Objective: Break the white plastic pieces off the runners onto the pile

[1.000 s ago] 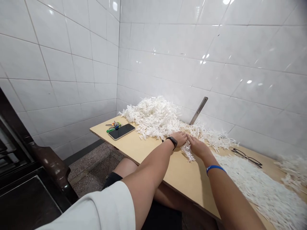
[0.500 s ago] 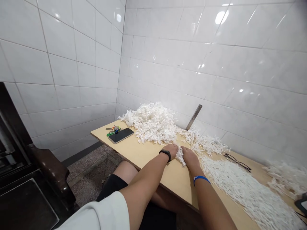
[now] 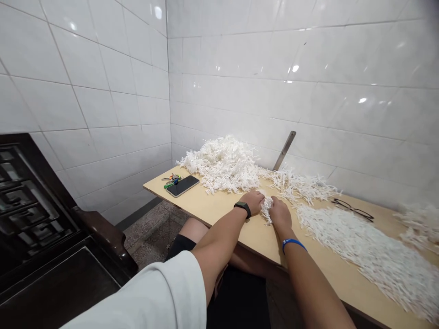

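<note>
Between my hands on the tabletop is a small bunch of white strips (image 3: 266,210) that look like shredded paper. My left hand (image 3: 254,201), with a black band at its wrist, curls its fingers against the bunch's left side. From the right, my right hand (image 3: 281,214) presses in with bent fingers, a blue wristband (image 3: 294,244) below it. Both hands look closed on the strips, though the fingertips are partly hidden. Just beyond them rises a big heap of the same white strips (image 3: 228,164).
A phone (image 3: 183,186) and keys (image 3: 174,178) lie at the table's left end. A flat metal bar (image 3: 285,150) leans on the tiled wall. Glasses (image 3: 352,209) rest beside a wide spread layer of strips (image 3: 363,246). A dark wooden chair (image 3: 99,228) stands left.
The camera has turned, so the table sits higher and farther right in view and more of the chair shows. My hands remain at the small bunch, drawn in slightly around it.
</note>
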Available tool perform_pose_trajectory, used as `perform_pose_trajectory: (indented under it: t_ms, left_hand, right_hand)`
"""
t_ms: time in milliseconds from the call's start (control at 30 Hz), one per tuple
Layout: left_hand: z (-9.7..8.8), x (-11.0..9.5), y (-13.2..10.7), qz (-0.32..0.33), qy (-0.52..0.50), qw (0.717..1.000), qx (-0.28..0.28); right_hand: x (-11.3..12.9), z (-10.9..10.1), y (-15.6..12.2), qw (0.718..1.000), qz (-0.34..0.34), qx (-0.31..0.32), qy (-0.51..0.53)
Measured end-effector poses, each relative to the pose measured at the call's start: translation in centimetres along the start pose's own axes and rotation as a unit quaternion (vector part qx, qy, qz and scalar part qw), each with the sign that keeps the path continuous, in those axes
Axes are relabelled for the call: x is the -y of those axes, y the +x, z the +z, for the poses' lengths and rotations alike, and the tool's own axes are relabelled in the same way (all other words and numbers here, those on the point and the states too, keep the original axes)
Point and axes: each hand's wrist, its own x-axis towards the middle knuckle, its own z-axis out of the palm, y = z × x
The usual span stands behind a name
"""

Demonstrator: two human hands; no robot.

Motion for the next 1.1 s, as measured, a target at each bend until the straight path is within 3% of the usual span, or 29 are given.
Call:
perform_pose_trajectory:
  t_ms: [233,400,600,900,1000,1100]
  left_hand:
    - [-0.4,-0.1,-0.7,-0.066,-0.076,0.995,-0.006]
    - [-0.8,0.2,-0.6,-0.132,-0.181,0.973,-0.054]
    - [-1.4,1.8,-0.2,-0.230,-0.343,0.900,-0.137]
    - [-1.7,2.1,-0.7,-0.253,-0.555,0.778,-0.152]
    - [-2.2,2.0,-1.0,-0.250,-0.588,0.758,-0.134]
    - [-2.8,2.0,-0.5,-0.250,-0.595,0.756,-0.112]
  right_hand:
    - [0.2,-0.3,-0.5,0.999,0.007,-0.047,0.025]
    - [0.3,-0.6,-0.7,0.996,0.013,-0.030,0.078]
    - [-0.2,-0.5,-0.8,0.978,-0.011,0.038,0.207]
    - [-1.3,-1.0,-0.4,0.916,-0.014,0.031,0.399]
    - [-1.4,-1.1,-0.3,0.899,0.012,0.029,0.437]
    - [-1.4,-0.9,-0.3,0.885,0.039,0.035,0.462]
